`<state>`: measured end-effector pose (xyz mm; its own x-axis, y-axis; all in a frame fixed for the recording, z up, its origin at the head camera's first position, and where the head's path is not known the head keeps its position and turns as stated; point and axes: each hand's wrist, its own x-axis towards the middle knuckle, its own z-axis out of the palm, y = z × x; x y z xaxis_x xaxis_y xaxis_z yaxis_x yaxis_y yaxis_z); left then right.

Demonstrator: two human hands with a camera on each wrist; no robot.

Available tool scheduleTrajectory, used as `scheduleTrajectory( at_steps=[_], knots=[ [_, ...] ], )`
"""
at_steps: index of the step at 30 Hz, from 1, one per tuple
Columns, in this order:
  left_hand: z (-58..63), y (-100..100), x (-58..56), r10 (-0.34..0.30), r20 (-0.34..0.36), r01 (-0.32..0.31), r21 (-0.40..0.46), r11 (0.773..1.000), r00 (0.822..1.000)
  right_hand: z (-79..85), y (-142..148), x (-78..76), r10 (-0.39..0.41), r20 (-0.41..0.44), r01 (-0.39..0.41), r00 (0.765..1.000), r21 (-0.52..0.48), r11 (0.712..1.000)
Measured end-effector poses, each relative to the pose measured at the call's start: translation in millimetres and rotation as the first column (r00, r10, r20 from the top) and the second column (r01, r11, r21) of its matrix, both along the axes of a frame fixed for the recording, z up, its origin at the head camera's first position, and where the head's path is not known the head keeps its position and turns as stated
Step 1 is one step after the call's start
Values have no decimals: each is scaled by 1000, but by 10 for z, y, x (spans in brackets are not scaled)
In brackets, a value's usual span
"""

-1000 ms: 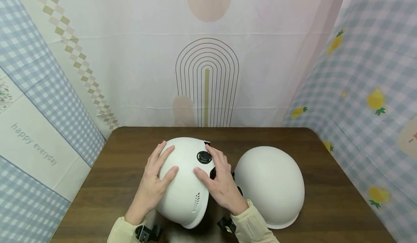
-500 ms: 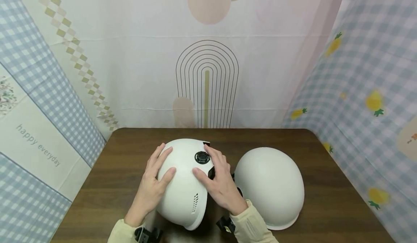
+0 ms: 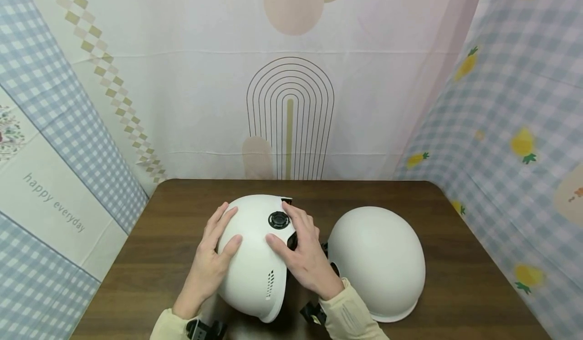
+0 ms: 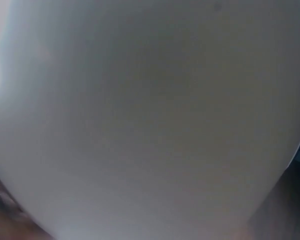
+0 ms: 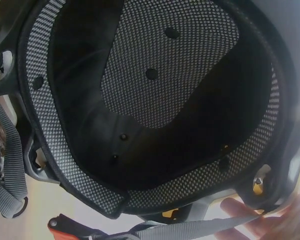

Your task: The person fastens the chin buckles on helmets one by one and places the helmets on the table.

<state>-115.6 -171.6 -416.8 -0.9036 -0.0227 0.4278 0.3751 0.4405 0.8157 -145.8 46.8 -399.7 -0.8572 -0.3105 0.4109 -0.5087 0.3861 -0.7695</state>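
A white helmet [image 3: 252, 264] lies tipped on its side, its opening turned to the right, with a black round dial [image 3: 279, 220] and small vent holes [image 3: 270, 284] on the shell. My left hand [image 3: 211, 259] holds its left side, fingers and thumb spread over the dome. At the other side my right hand [image 3: 305, 251] grips near the rim, thumb on the shell. In the left wrist view the blurred white shell [image 4: 150, 120] fills nearly everything. The right wrist view looks into the helmet's black lining with grey mesh pads [image 5: 165, 60]; a grey strap [image 5: 190, 229] hangs beside the fingers [image 5: 235, 212].
A second white helmet [image 3: 378, 264] rests dome up on the brown table [image 3: 455, 279], close to my right wrist. Cloth with prints [image 3: 291, 112] hangs behind the table, and blue checked cloth [image 3: 514, 142] covers the right side.
The held helmet has shifted and turned slightly to the left, its dial moving left with it. Both hands moved along a little. The second helmet stays where it was on the table.
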Motion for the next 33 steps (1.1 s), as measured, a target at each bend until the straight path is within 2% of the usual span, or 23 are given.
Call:
scheduleTrajectory(
  at_steps=[11, 19, 24, 26, 29, 31, 33],
  knots=[
    [-52, -59, 9, 6, -18, -5, 51, 999, 1000, 23, -51, -29, 55, -14, -54, 998, 18, 998],
    [-144, -82, 33, 37, 5, -37, 65, 997, 999, 65, -109, -28, 75, -48, -74, 996, 32, 997],
    [-179, -74, 57, 32, -47, -28, 75, 997, 998, 78, -157, -18, 57, -103, -51, 993, 65, 997],
    [-119, -56, 63, 36, -68, -35, 19, 999, 997, 72, -172, -15, 49, -123, -39, 991, 79, 996],
    [46, 12, 58, 15, -129, -32, -137, 990, 992, 65, -190, -13, 42, -152, -27, 988, 103, 994],
    [175, 81, 40, -28, -159, -13, -251, 968, 987, 66, -195, -13, 48, -165, -29, 985, 116, 993],
    [289, 159, 20, -72, -175, 6, -353, 936, 982, 73, -192, -8, 63, -164, -42, 984, 126, 991]
  ],
)
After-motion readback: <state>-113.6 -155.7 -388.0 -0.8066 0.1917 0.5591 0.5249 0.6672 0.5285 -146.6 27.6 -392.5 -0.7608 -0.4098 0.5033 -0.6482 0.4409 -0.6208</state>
